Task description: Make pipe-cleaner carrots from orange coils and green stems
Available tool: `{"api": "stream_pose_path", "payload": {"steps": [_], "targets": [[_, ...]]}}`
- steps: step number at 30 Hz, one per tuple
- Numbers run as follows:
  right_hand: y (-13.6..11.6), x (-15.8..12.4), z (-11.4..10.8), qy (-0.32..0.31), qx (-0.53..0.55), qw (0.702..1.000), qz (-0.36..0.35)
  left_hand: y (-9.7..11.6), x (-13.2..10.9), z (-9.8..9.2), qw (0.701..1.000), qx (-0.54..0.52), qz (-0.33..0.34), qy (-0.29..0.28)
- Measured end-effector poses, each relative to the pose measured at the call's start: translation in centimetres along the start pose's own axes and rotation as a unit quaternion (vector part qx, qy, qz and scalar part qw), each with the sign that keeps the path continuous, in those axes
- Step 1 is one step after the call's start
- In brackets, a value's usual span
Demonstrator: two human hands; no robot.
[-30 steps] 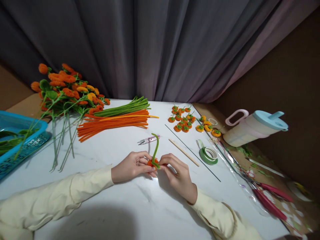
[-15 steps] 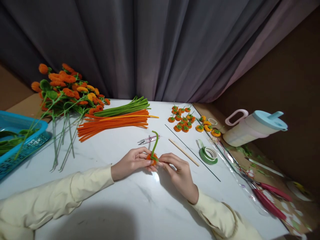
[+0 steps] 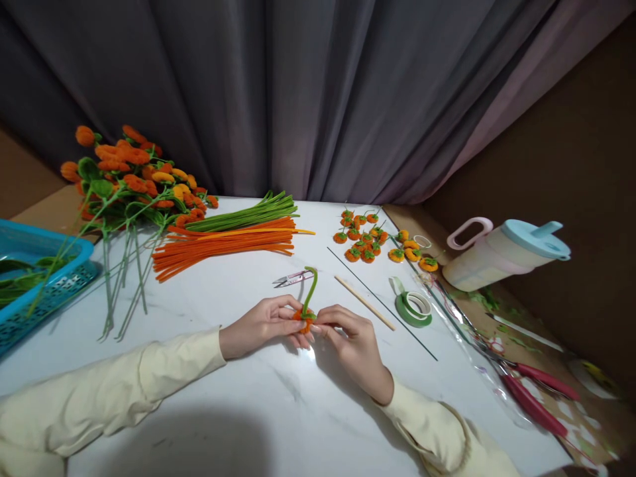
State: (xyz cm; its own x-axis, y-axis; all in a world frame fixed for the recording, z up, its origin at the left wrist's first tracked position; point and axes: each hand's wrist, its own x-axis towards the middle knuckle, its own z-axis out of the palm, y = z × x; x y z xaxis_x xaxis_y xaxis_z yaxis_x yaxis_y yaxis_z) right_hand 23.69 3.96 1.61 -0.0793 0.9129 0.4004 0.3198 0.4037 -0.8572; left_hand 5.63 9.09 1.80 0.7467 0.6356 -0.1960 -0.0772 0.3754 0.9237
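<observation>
Between the fingers of my left hand (image 3: 268,324) is a small orange pipe-cleaner flower (image 3: 302,326). A green pipe cleaner (image 3: 312,291) stands up from its top, its tip curled to the left. My right hand (image 3: 350,338) is at the flower's right side, thumb and forefinger pinched together at its edge; what is between those fingertips is too small to make out. Just behind the flower lie thread snips (image 3: 293,278). A wooden stick (image 3: 365,303) and a thin dark green wire (image 3: 382,303) lie beyond my right hand.
Orange pipe cleaners (image 3: 223,248) and green ones (image 3: 243,213) lie at the back, beside finished flowers (image 3: 124,165) and a blue basket (image 3: 50,291). Several small flower heads (image 3: 368,245), green tape (image 3: 417,310), a tumbler (image 3: 501,255) and red-handled pliers (image 3: 534,401) are to the right.
The flower has tilted in my fingers, and the green pipe cleaner's upper end has shifted slightly right and down. Both hands have stayed in nearly the same place.
</observation>
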Motion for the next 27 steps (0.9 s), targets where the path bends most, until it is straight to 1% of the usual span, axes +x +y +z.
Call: {"api": "stream_pose_path", "payload": {"steps": [2, 4, 11, 14, 16, 21, 23, 27], "targets": [[0.0, 0.1, 0.0, 0.000, 0.018, 0.999, 0.029, -0.1, -0.1, 0.0, 1.000, 0.009, 0.008, 0.002], [0.0, 0.1, 0.1, -0.002, 0.025, 0.999, 0.040, -0.2, -0.2, 0.0, 1.000, 0.018, 0.016, 0.003], [-0.6, -0.1, 0.2, 0.004, -0.026, 1.000, -0.015, -0.3, -0.4, 0.3, 0.997, 0.061, 0.044, 0.014], [-0.7, -0.2, 0.2, 0.001, -0.046, 0.998, -0.036, -0.2, -0.5, 0.4, 0.997, 0.052, 0.051, 0.015], [-0.7, -0.1, 0.0, -0.015, -0.053, 0.997, -0.047, -0.1, -0.5, 0.4, 0.997, 0.045, 0.052, 0.017], [-0.4, 0.0, -0.7, -0.091, -0.051, 0.991, -0.081, 0.2, -0.2, -0.2, 0.996, 0.070, 0.038, 0.027], [-0.3, 0.1, -0.9, -0.103, -0.049, 0.989, -0.090, 0.1, 0.0, -0.5, 0.996, 0.082, 0.022, 0.023], [-0.2, 0.2, -1.0, -0.100, -0.044, 0.990, -0.088, -0.2, 0.1, -0.8, 0.994, 0.109, -0.006, 0.020]]}}
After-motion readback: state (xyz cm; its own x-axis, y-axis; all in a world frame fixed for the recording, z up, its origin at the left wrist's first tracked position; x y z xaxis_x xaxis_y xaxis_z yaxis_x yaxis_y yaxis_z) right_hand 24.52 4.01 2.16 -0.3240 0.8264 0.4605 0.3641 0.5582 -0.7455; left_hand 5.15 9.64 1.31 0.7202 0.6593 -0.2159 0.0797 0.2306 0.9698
